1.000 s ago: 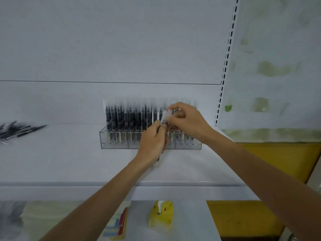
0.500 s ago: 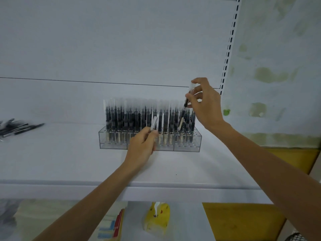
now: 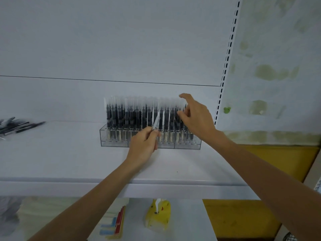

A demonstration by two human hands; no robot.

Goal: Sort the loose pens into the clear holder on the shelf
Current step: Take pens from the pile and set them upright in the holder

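While the left hand point(image 3: 144, 145) pinches a pen point(image 3: 156, 122) before the clear holder point(image 3: 114, 142) on the shelf point(image 3: 69, 153), the right hand point(image 3: 196, 119) hides the rightmost standing pens point(image 3: 132, 115), its grip unreadable; loose pens point(image 3: 20, 126) lie blurred, cut off far left.

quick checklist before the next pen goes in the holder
1. Pen gripped by left hand: ok, pinched with its clear end up.
2. Right hand clear of the clear holder: not ok, its fingers are among the standing pens at the right end.
3. Free slot visible: cannot tell, the rows look packed.
4. Holder upright on the shelf: ok.
5. Loose pens all sorted: not ok, a pile lies at the shelf's far left.
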